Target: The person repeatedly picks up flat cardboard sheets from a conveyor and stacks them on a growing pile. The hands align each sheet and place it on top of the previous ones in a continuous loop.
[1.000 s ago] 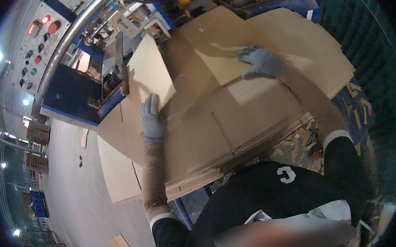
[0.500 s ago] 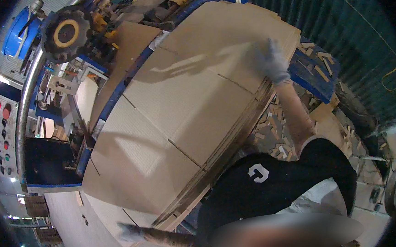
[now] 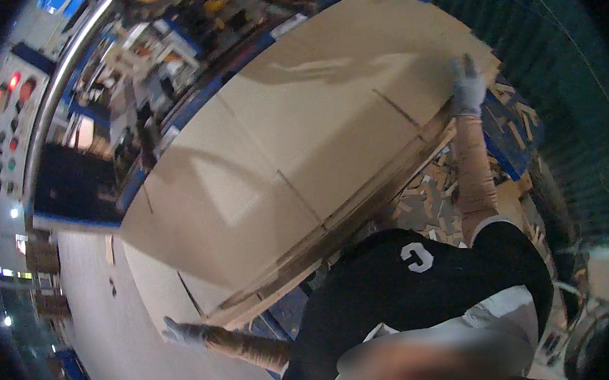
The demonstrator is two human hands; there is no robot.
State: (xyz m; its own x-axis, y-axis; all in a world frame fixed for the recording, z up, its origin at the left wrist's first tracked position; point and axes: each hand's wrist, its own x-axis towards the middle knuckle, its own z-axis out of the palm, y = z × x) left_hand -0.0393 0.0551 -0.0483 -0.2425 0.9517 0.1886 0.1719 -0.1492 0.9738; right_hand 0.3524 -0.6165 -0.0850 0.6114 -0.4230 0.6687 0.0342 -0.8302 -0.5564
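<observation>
A stack of large brown slotted cardboard sheets [image 3: 259,151] lies before me, slanting from lower left to upper right. My right hand [image 3: 468,92], in a grey glove, rests at the stack's right end, near its edge. Its fingers stretch out away from me, not wrapped round anything. At the near left corner is my gloved left hand [image 3: 184,332], with the fingers extended and apart. It is close to the sheets' edge; whether it touches them I cannot tell. Shadows of my arms fall across the top sheet.
A machine with a blue rail [image 3: 193,109] runs along the stack's far side. A control panel [image 3: 14,132] with lit red buttons stands left, beside a curved metal pipe [image 3: 58,101]. Cardboard scraps [image 3: 429,199] litter the floor at right, near a green corrugated wall [image 3: 558,73].
The view has shifted, with the machine sliding toward the top. My right hand has moved outward from over the top sheet toward its right end. My left hand stays by the near corner.
</observation>
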